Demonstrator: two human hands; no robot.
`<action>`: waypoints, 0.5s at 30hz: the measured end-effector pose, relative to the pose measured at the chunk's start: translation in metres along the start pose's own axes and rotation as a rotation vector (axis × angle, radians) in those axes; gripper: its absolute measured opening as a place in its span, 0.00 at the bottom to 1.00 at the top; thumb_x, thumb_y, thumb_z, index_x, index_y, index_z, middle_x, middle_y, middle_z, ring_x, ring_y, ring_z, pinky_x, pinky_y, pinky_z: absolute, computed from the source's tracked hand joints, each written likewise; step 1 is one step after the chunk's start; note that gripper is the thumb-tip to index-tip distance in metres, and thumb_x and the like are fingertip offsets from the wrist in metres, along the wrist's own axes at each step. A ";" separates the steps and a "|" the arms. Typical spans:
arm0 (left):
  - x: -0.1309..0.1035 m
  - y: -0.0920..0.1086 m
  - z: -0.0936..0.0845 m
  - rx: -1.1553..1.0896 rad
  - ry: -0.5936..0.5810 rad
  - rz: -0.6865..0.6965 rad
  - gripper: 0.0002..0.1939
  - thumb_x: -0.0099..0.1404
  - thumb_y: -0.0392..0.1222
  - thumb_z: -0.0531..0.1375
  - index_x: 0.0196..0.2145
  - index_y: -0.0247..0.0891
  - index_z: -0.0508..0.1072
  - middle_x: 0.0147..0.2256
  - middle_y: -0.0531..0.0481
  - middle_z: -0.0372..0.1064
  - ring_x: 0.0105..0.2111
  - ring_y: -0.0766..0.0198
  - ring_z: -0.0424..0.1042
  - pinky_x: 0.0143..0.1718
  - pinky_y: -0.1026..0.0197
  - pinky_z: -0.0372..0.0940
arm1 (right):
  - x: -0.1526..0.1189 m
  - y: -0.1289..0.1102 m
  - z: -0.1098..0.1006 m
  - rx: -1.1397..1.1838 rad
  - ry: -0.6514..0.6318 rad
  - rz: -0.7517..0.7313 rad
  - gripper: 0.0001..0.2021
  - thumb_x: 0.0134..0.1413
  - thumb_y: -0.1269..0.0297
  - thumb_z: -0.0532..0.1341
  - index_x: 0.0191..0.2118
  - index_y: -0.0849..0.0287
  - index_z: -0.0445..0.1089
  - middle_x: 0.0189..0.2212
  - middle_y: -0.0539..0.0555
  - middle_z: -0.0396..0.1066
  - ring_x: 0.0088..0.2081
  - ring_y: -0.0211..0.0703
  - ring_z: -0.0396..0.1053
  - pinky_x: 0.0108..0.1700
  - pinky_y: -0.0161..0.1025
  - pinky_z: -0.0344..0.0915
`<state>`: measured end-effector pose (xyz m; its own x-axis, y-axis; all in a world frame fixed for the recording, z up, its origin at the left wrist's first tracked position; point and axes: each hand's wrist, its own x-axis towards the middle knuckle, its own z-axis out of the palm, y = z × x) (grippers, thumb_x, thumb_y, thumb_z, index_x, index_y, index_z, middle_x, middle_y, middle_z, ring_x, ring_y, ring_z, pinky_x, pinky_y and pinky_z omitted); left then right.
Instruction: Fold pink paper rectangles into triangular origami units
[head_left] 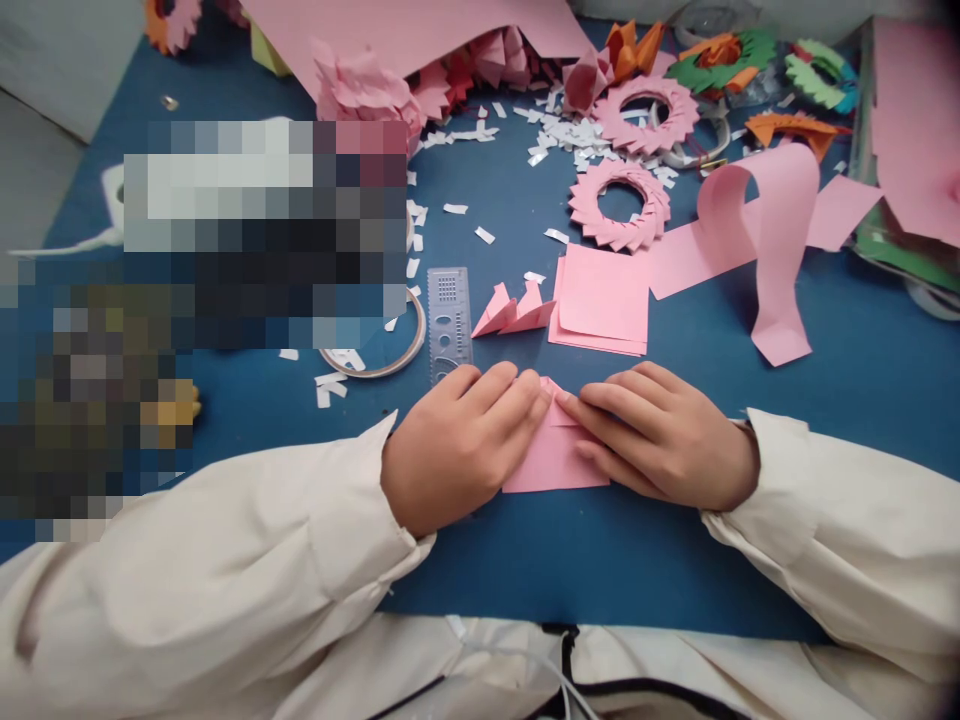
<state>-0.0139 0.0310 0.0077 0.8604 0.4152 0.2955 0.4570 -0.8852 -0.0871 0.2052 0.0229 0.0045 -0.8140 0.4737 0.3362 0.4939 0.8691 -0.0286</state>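
A pink square of paper lies on the blue table, its top corners turned in toward the middle. My left hand is closed over its left side, fingertips pressed together on the fold. From the other side my right hand pinches the folded right edge, its fingertips almost meeting the left ones near the peak. Parts of the sheet are hidden under both hands. Just beyond them sit a stack of pink paper squares, some small folded pink pieces and a clear plastic ruler.
Pink folded paper rings and white paper scraps lie farther back. A curling pink strip is at right. Left stand a tape roll and a blurred-out area. Crumpled pink paper lies at the back.
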 end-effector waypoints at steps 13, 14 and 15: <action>0.000 0.000 -0.006 -0.024 -0.028 0.062 0.13 0.65 0.34 0.51 0.45 0.27 0.69 0.42 0.39 0.69 0.42 0.53 0.68 0.34 0.56 0.67 | 0.002 0.000 -0.001 0.009 0.008 0.004 0.09 0.56 0.70 0.55 0.42 0.67 0.66 0.32 0.56 0.68 0.30 0.38 0.60 0.30 0.39 0.60; -0.001 0.000 -0.006 -0.036 -0.036 0.071 0.13 0.66 0.33 0.51 0.45 0.27 0.69 0.42 0.39 0.68 0.42 0.52 0.68 0.35 0.56 0.68 | 0.002 0.000 -0.001 0.010 0.011 0.003 0.09 0.55 0.70 0.56 0.42 0.68 0.66 0.32 0.56 0.68 0.30 0.39 0.60 0.30 0.39 0.60; -0.002 0.001 -0.007 -0.046 -0.043 0.076 0.13 0.66 0.33 0.51 0.45 0.26 0.69 0.43 0.39 0.68 0.43 0.52 0.68 0.35 0.56 0.68 | 0.002 0.000 0.000 0.012 0.015 0.003 0.10 0.55 0.70 0.56 0.42 0.68 0.66 0.32 0.56 0.68 0.30 0.39 0.60 0.30 0.39 0.60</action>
<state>-0.0165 0.0282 0.0139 0.9015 0.3543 0.2484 0.3802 -0.9227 -0.0638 0.2042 0.0241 0.0055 -0.8078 0.4740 0.3505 0.4925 0.8694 -0.0406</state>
